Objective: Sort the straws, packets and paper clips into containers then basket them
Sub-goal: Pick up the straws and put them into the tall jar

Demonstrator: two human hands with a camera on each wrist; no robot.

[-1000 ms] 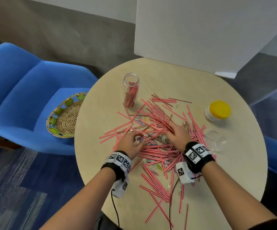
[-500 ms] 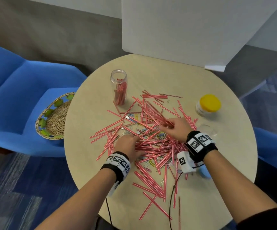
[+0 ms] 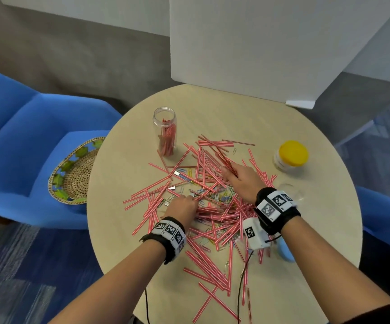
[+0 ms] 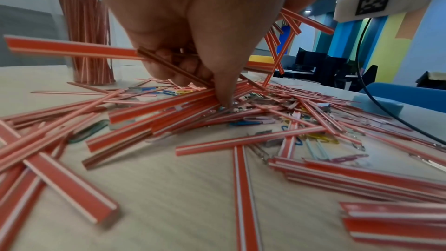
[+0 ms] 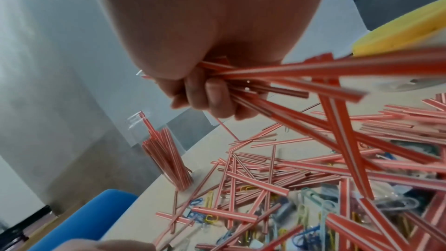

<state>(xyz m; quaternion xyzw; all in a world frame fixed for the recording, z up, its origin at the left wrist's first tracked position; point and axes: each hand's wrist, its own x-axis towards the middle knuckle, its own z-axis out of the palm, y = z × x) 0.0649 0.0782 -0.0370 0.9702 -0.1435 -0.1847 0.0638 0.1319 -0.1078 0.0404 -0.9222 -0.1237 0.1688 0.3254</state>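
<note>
Red-and-white striped straws (image 3: 212,206) lie scattered across the round table (image 3: 123,160), with coloured paper clips (image 3: 222,197) mixed in beneath them. My left hand (image 3: 190,198) is low on the pile's left side, and in the left wrist view it (image 4: 193,75) curls around one straw (image 4: 72,48). My right hand (image 3: 227,171) grips a small bundle of straws (image 5: 301,75) that fans out from its curled fingers (image 5: 214,98), raised above the pile. A clear jar (image 3: 166,134) partly filled with upright straws stands at the far left.
A yellow-lidded jar (image 3: 291,154) stands at the right, with a clear container (image 3: 289,190) near my right wrist. A woven basket (image 3: 74,174) rests on the blue chair (image 3: 14,141) to the left. A white board (image 3: 259,43) rises behind the table.
My right hand has gathered a bundle of straws and lifted it off the pile. My left hand has stayed low on the pile's left side.
</note>
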